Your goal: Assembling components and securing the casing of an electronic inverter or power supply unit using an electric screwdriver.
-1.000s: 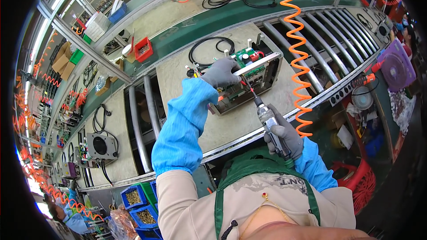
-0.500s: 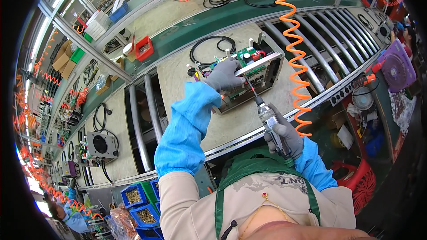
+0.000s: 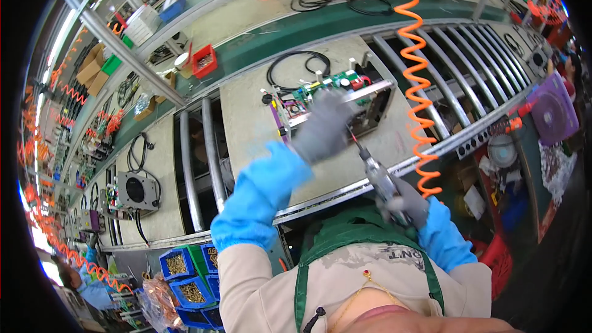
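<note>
My right hand [image 3: 408,205], in a grey glove, grips a powered screwdriver [image 3: 381,177] by its body. The red-marked bit slants up toward the front of an open metal chassis [image 3: 377,117] that lies on a pale board [image 3: 246,129]. Whether the bit touches the chassis I cannot tell. My left hand [image 3: 325,128], also gloved in grey, is over the near side of the chassis, smeared by motion, so its fingers do not read. Behind it show a green circuit board [image 3: 303,94] and a silver crossbar [image 3: 377,89]. A black cable [image 3: 269,74] loops behind the chassis.
An orange coiled hose [image 3: 412,55] hangs just right of the chassis. Metal rollers [image 3: 453,74] run on either side of the board. Blue bins of screws [image 3: 190,293] stand at lower left, a red bin [image 3: 204,61] beyond the line. Another unit [image 3: 137,191] sits to the left.
My left hand has come off the crossbar and moved down toward me, now blurred. The screwdriver has shifted slightly down and right with my right hand.
</note>
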The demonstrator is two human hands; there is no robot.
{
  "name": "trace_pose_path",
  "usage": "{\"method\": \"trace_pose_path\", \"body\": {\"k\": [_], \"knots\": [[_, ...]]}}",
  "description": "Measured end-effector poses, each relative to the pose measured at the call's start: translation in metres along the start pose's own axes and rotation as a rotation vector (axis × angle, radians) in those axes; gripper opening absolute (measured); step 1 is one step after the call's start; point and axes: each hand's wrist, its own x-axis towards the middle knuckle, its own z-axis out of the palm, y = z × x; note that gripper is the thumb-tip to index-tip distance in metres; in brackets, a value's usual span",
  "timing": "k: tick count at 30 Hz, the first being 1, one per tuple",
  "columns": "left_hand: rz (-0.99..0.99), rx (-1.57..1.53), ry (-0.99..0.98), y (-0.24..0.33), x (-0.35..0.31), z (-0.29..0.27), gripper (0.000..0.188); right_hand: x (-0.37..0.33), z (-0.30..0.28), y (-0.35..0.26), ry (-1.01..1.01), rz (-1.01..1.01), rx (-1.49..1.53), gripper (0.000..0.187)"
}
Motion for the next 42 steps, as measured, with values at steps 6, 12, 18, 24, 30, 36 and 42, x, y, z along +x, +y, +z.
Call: {"method": "trace_pose_path", "body": {"k": [6,12,18,24,30,36,42], "knots": [[-0.01,-0.406,-0.541,0.11,-0.045,0.072,0.04,-0.036,-0.052,0.022,0.013,-0.04,-0.682,0.06],[-0.467,-0.8,-0.708,0.147,-0.054,0.127,0.041,-0.055,-0.112,-0.01,0.217,0.26,-1.222,0.027],[-0.528,-0.816,-0.436,0.146,-0.056,0.159,0.043,-0.064,-0.254,-0.007,0.101,0.583,-1.701,0.039],[-0.927,-0.755,-0.421,0.146,-0.097,0.149,0.041,0.026,-0.309,0.006,0.018,0.345,-1.673,0.039],[-1.104,-0.695,-0.378,0.145,-0.136,0.134,0.044,0.09,-0.308,0.008,0.08,0.04,-1.532,0.045],[-1.197,-0.689,-0.259,0.111,-0.177,0.108,0.045,0.106,-0.295,0.01,0.26,-0.144,-1.305,0.053],[-1.38,-0.348,0.8,-0.033,-0.18,0.047,0.034,0.124,-0.251,-0.01,0.504,-0.36,-0.744,0.067]]}}
